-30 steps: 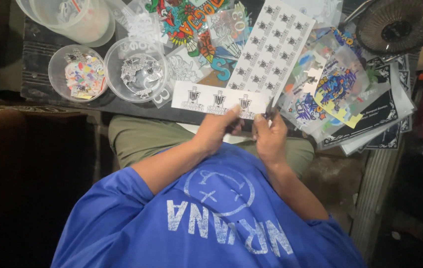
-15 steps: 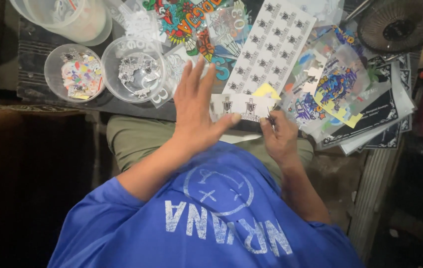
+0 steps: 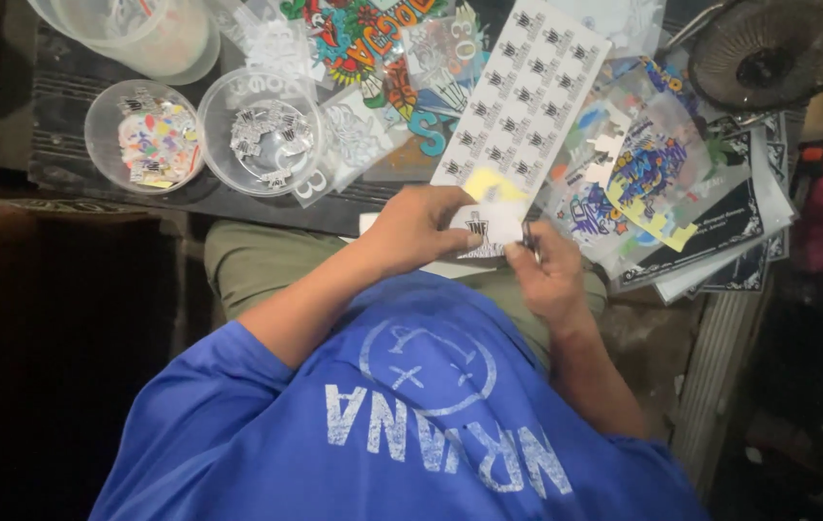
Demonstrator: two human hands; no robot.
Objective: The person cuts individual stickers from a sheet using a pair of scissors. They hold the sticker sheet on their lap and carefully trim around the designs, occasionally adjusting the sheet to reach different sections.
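Observation:
My left hand [image 3: 416,227] pinches a small white sticker piece [image 3: 484,234] with a black print, just over my lap at the table's near edge. My right hand [image 3: 548,275] is closed beside it, thumb and fingers around a thin dark tool [image 3: 528,237] that touches the piece's right edge; I cannot tell what kind of tool it is. Just beyond the hands lies a white sticker sheet [image 3: 527,96] with rows of small black prints and a yellow patch at its near end.
Two clear bowls stand at the left: one [image 3: 144,135] with colourful cut stickers, one [image 3: 262,130] with black-and-white ones. A large plastic tub [image 3: 141,29] is at the far left, colourful sticker sheets [image 3: 648,164] are stacked at the right, and a fan [image 3: 778,48] is at the far right.
A second ago both hands held a long white strip. Then my left hand reached out spread toward the bowls. Now it is back by the right hand, holding only a small piece.

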